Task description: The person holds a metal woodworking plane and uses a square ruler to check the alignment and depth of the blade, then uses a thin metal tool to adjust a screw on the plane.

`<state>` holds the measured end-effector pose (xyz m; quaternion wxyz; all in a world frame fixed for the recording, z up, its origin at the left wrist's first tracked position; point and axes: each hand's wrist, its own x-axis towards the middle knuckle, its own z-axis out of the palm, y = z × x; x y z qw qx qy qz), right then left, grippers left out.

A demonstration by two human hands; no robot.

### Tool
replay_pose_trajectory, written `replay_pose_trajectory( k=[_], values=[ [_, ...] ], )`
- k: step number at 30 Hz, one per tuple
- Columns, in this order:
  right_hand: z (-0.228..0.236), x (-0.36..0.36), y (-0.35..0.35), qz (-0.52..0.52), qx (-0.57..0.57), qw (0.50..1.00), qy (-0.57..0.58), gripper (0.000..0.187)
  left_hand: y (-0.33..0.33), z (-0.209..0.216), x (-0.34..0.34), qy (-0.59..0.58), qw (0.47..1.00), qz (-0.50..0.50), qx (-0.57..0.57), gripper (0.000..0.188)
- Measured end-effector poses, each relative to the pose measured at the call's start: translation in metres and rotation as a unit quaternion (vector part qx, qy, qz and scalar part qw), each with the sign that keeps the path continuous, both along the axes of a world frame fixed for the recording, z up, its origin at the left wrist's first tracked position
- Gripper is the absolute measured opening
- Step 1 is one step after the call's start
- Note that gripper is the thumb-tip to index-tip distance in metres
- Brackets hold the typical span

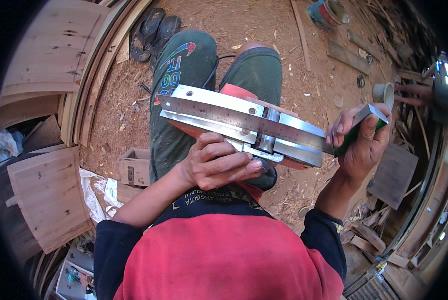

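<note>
An electric hand planer [291, 150] lies upside down across my thighs, its shiny metal sole facing up and its cutter drum [267, 144] showing in the gap. My left hand [216, 162] is closed at the planer's near side, thumb and fingers curled beside the drum; part of its grip is hidden. In my right hand [360, 142] is the stock of a try square [219, 114], silver and green. The square's long steel blade rests along the sole, crossing over the drum gap toward the planer's left end.
Wood shavings cover the dirt floor. Dark sandals [156, 31] lie at the far left, a paint bucket [328, 13] at the far right. Wooden panels [49, 197] and a small wooden box [135, 166] stand left. Another person's limb [413, 92] shows right, near a pale cup [382, 94].
</note>
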<state>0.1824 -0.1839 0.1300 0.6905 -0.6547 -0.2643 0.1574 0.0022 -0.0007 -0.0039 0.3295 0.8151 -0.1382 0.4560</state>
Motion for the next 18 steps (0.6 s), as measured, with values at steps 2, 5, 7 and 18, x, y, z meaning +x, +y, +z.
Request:
replay_pose_trajectory(
  k=[2,5,7,18],
  values=[
    [0.0006,-0.0018,0.0003,0.001,-0.003,1.0,0.0,0.025,0.0003,0.0007,-0.0006,0.002,1.0,0.0,0.0,0.044],
    [0.0005,-0.0008,-0.0023,0.008,0.006,1.0,0.013,0.025,0.0007,0.0009,-0.0004,0.004,1.0,0.0,0.0,0.045],
    [0.0003,-0.0011,-0.0026,0.016,0.018,0.999,0.025,0.025,0.001,0.0012,-0.0006,0.004,1.0,0.001,0.001,0.045],
    [0.0005,-0.0041,-0.0054,0.018,0.014,1.0,0.006,0.025,0.0015,0.0014,0.0005,0.004,1.0,-0.009,0.001,0.044]
  ],
)
